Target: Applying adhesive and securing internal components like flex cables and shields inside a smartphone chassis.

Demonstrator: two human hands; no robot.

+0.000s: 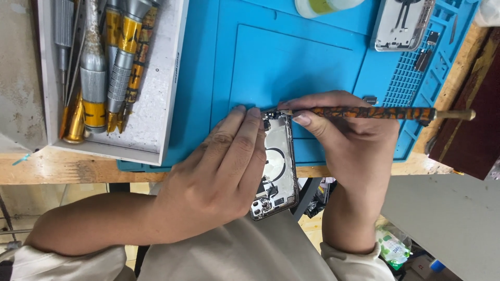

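My left hand (pixel 219 171) grips an opened phone housing (pixel 278 166), its silver inside with a coil ring and small parts facing up. The housing rests against the near edge of a blue work mat (pixel 291 57) and hangs over my lap. My right hand (pixel 344 138) pinches a long tool with an orange-and-black patterned handle (pixel 375 112), held level, its tip touching the housing's far top corner. A brass end sticks out to the right.
A white tray (pixel 156 104) of several silver and yellow screwdrivers (pixel 112 67) sits at the left. Another phone frame (pixel 403 26) lies on the mat's far right by a ribbed grid section. A wooden table edge (pixel 78 169) runs below the mat.
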